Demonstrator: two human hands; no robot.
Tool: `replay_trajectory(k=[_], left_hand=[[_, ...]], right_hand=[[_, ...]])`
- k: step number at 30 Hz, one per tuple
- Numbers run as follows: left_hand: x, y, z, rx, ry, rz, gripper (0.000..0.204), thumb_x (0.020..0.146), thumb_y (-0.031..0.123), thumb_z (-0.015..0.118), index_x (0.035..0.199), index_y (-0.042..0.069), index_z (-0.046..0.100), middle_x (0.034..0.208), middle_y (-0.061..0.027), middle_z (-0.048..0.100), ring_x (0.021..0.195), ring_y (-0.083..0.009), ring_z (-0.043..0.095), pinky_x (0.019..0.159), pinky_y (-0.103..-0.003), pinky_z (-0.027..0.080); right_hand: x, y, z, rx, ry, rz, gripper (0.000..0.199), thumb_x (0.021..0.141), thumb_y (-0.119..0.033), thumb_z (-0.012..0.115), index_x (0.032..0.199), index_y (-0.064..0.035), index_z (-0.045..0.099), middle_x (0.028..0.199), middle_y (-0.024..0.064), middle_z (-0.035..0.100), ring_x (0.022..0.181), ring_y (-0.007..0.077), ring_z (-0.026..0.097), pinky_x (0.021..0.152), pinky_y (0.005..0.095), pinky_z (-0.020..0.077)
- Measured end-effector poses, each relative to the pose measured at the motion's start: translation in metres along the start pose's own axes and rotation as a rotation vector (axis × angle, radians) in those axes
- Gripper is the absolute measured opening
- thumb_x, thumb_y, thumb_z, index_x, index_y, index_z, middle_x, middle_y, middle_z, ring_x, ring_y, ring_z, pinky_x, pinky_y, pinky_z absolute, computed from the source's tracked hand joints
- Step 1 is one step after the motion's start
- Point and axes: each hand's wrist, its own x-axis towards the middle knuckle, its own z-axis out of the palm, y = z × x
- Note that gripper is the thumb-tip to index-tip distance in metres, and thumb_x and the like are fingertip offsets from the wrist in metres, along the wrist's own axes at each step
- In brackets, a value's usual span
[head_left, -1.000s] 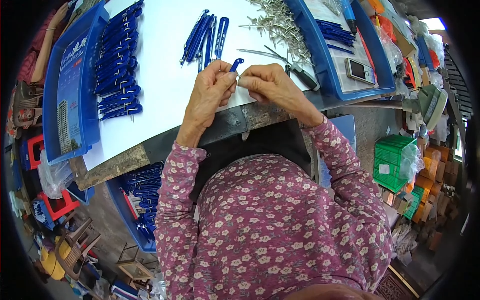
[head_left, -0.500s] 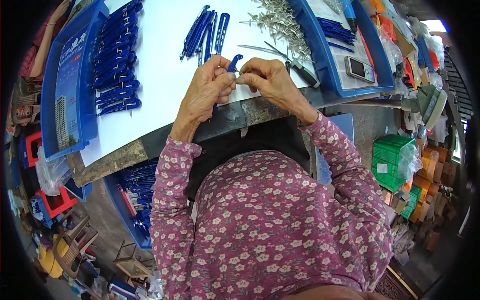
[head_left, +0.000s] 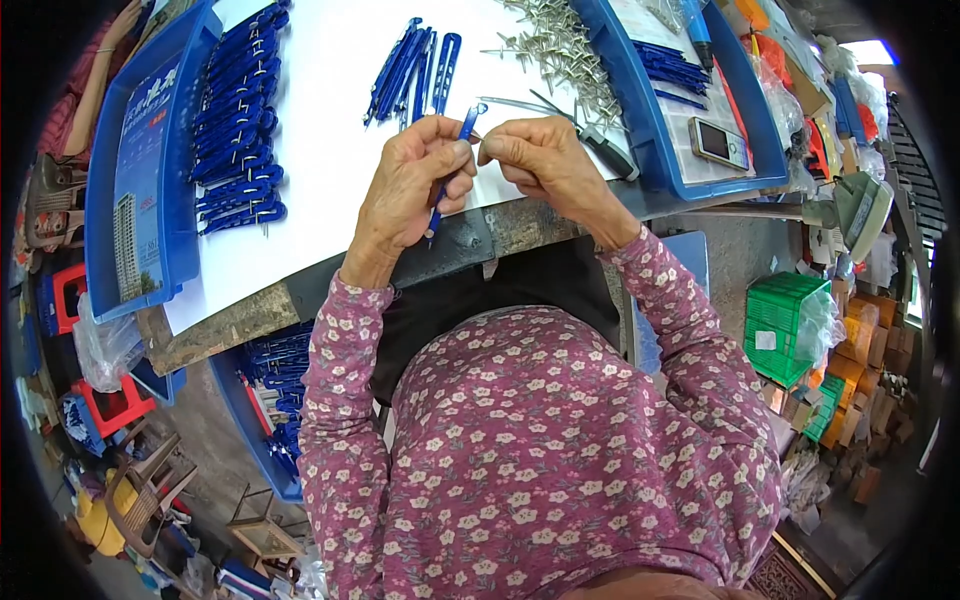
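Note:
My left hand [head_left: 405, 185] is closed round a slim blue plastic strip [head_left: 437, 218], held upright between thumb and fingers. A small silvery bit shows at the strip's top end, above the fingertips. Just to the right, my right hand [head_left: 552, 165] pinches thumb and forefinger together close to that strip; whatever lies between them is hidden. Beyond the hands lies a small group of similar blue strips [head_left: 400, 72]. Farther right spreads a heap of small metal pins [head_left: 565, 50], beside thin pointed tools and a dark-handled tool [head_left: 608, 152].
Rows of blue pieces with metal bits [head_left: 240, 120] line a blue tray [head_left: 178, 240] at the left. Another blue tray [head_left: 655, 165] at the right holds more blue strips and a mobile phone [head_left: 716, 143]. A lamp-like green head [head_left: 862, 215] juts out beyond the table's right side.
My right hand has drawn slightly right, away from the strip's top. The strip in my left hand now shows a silvery bit at its top, and more of its lower end.

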Motion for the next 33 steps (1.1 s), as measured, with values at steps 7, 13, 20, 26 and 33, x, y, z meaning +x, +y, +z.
replay_trajectory(k=[7,13,20,26,33], left_hand=[[0.003,-0.002,-0.004,-0.151,-0.084,-0.103,0.009,0.088,0.008,0.048,0.092,0.000,0.045,0.064,-0.0084,0.052,0.043,-0.0051,0.035,0.034,-0.016,0.024],[-0.001,-0.003,-0.004,-0.056,-0.020,-0.063,0.011,0.088,0.009,0.048,0.093,0.001,0.042,0.063,-0.0081,0.053,0.043,-0.0048,0.035,0.033,-0.016,0.023],[-0.002,-0.004,-0.001,-0.055,-0.049,-0.085,0.008,0.088,0.008,0.048,0.091,0.002,0.043,0.062,-0.0061,0.052,0.039,-0.0021,0.031,0.032,-0.015,0.020],[0.002,-0.007,-0.002,-0.054,-0.033,-0.089,0.009,0.089,0.010,0.047,0.091,0.002,0.044,0.061,-0.0049,0.051,0.039,-0.0016,0.030,0.032,-0.015,0.020],[-0.003,-0.004,-0.002,-0.010,-0.049,-0.013,0.019,0.089,0.011,0.046,0.103,-0.001,0.043,0.072,-0.0125,0.057,0.049,-0.0097,0.050,0.042,-0.022,0.046]], right_hand=[[0.002,0.003,0.003,-1.196,0.297,-0.825,0.010,0.078,-0.010,0.062,0.084,-0.0024,0.057,0.055,0.0116,0.048,0.043,0.0207,0.048,0.043,0.0297,0.0362],[0.001,0.000,0.001,-0.852,0.168,-0.502,0.017,0.084,-0.019,0.058,0.081,-0.0017,0.056,0.049,0.0020,0.042,0.042,0.0103,0.042,0.041,0.0254,0.0322],[-0.002,-0.009,-0.004,-0.017,-0.064,0.084,0.024,0.087,-0.024,0.055,0.079,-0.0014,0.059,0.053,-0.0053,0.042,0.045,0.0023,0.036,0.040,0.0174,0.0247],[0.001,0.008,-0.003,-1.071,0.185,-0.495,0.017,0.082,-0.018,0.058,0.084,-0.0015,0.059,0.057,0.0112,0.048,0.045,0.0198,0.044,0.046,0.0298,0.0363],[-0.001,-0.009,-0.003,-0.936,0.187,-0.429,0.016,0.083,-0.018,0.054,0.080,-0.0031,0.059,0.058,0.0143,0.051,0.051,0.0265,0.052,0.049,0.0349,0.0384]])
